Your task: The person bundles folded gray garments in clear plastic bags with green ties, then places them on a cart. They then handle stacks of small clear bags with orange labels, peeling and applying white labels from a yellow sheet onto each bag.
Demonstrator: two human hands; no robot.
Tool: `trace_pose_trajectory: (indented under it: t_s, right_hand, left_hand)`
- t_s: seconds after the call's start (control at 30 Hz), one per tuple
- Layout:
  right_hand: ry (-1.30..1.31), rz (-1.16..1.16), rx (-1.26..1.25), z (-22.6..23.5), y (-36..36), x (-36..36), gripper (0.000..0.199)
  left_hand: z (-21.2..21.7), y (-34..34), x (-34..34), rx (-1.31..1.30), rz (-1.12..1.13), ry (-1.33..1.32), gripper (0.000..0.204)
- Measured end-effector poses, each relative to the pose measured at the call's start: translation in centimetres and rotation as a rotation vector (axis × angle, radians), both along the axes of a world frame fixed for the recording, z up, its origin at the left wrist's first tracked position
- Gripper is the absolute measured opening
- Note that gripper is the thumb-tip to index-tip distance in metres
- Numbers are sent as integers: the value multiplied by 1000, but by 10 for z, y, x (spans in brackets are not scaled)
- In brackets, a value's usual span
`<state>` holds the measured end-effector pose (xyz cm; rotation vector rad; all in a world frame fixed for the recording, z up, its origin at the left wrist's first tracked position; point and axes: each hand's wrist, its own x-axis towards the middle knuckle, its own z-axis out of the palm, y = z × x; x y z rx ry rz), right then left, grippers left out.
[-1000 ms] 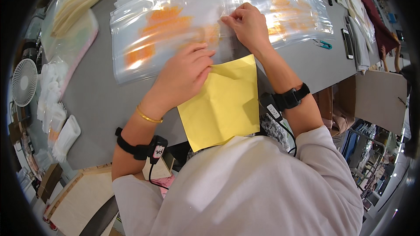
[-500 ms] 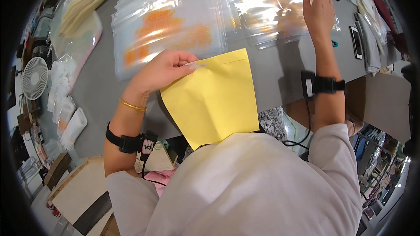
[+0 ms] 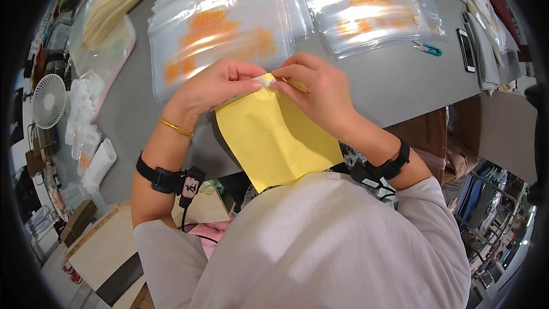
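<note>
A yellow sheet (image 3: 280,137), which looks like paper, hangs in front of my body with its lower edge against my shirt. My left hand (image 3: 229,83) pinches its top edge between thumb and fingers. From the other side my right hand (image 3: 314,88) pinches the same edge, its fingertips close to the left ones. A small white piece (image 3: 266,80), perhaps a label or tag, shows between the two sets of fingertips. Whether it is fixed to the sheet I cannot tell.
Clear plastic bags with orange print lie in a left pile (image 3: 223,46) and a right pile (image 3: 366,17) on the grey table (image 3: 389,86). Teal-handled thread snips (image 3: 429,49) and a phone (image 3: 466,50) lie at the right. A white fan (image 3: 49,101) stands left.
My right hand has come from the right bag pile to the sheet's top edge, beside my left hand. The snips are now uncovered. My left hand keeps its hold.
</note>
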<state>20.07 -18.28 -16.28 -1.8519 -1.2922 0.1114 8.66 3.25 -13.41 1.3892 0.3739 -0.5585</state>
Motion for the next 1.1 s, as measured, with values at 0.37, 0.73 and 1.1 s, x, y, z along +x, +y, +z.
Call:
trace_pose_trajectory:
  t_s: [0.37,0.73,1.1]
  right_hand:
    - [753,-49,-152,-3,10,-6,19]
    - [392,-80,-64,16,11,28,19]
    - [285,-137,-176,-45,36,56,11]
  left_hand:
    - [-15,4,-18,-76,58,-119,35]
    - [-9,-5,-13,643,-157,-238,17]
    - [-27,-17,3,983,-220,-784,10]
